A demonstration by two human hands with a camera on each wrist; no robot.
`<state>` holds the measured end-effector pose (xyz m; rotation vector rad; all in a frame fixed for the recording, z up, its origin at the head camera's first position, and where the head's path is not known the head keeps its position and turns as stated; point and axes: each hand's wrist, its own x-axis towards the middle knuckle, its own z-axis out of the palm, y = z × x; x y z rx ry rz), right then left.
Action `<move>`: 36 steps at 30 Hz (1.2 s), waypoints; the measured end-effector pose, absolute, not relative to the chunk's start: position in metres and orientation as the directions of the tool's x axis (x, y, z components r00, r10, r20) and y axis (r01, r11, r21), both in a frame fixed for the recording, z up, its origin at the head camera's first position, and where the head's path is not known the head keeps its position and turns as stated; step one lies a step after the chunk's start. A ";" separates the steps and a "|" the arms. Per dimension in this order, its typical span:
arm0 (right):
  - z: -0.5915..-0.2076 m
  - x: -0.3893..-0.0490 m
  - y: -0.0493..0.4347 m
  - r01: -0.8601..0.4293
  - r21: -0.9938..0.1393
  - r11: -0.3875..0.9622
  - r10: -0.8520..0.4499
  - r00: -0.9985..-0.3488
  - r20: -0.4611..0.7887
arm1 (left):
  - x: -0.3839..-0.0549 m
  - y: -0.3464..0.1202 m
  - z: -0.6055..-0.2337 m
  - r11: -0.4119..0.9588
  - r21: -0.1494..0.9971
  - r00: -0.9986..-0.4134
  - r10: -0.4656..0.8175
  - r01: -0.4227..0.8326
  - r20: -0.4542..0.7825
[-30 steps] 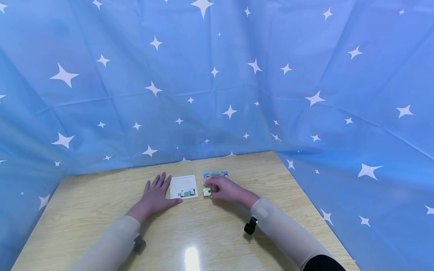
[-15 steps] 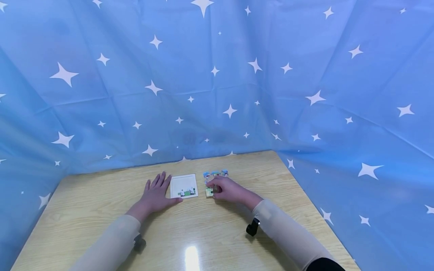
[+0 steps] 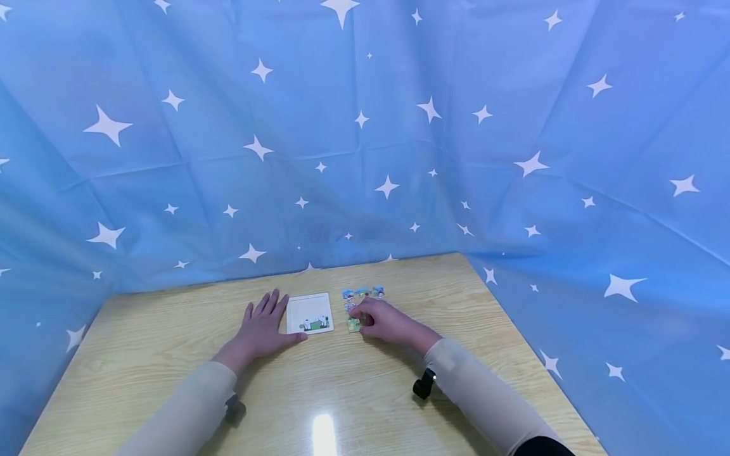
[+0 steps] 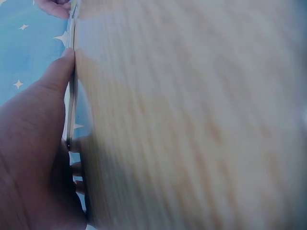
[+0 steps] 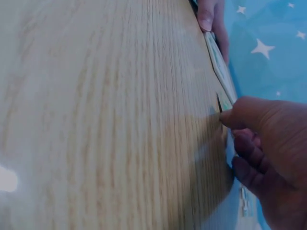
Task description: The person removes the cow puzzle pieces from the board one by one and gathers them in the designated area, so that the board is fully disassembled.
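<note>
In the head view, a square white puzzle tray (image 3: 308,309) lies on the table, with a strip of green and white picture along its near edge. My left hand (image 3: 264,329) is spread at the tray's left side; its thumb rests at the near edge and its fingertips lie by the left edge. To the right of the tray, my right hand (image 3: 383,322) pinches a yellow-green puzzle piece (image 3: 353,325) low at the tabletop. The right wrist view shows the thumb (image 5: 229,118) at the piece's edge, with the other fingers curled beneath.
Several colourful puzzle pieces (image 3: 362,292) lie just beyond my right hand, partly hidden by it. The wooden table (image 3: 285,392) ends at a blue star-patterned curtain (image 3: 319,126) behind and at the right. A black wrist camera (image 3: 423,384) hangs under my right sleeve.
My right hand has shifted slightly right with the yellow-green puzzle piece, away from the tray and toward the other pieces. The left hand and the tray stay where they were.
</note>
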<state>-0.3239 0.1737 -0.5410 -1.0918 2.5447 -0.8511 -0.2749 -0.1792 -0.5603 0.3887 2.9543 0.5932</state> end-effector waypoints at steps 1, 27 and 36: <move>-0.541 -0.324 0.173 -0.579 -0.599 0.553 -0.722 -0.692 0.002 | -0.275 -0.179 -0.561 0.891 0.392 -0.962 0.268 0.228 -0.050; -0.540 -0.332 0.174 -0.576 -0.614 0.539 -0.749 -0.662 -0.037 | -0.276 -0.181 -0.564 0.892 0.394 -0.962 0.266 0.222 -0.059; -0.541 -0.333 0.174 -0.573 -0.616 0.540 -0.749 -0.662 -0.040 | -0.275 -0.180 -0.563 0.890 0.394 -0.962 0.268 0.229 -0.046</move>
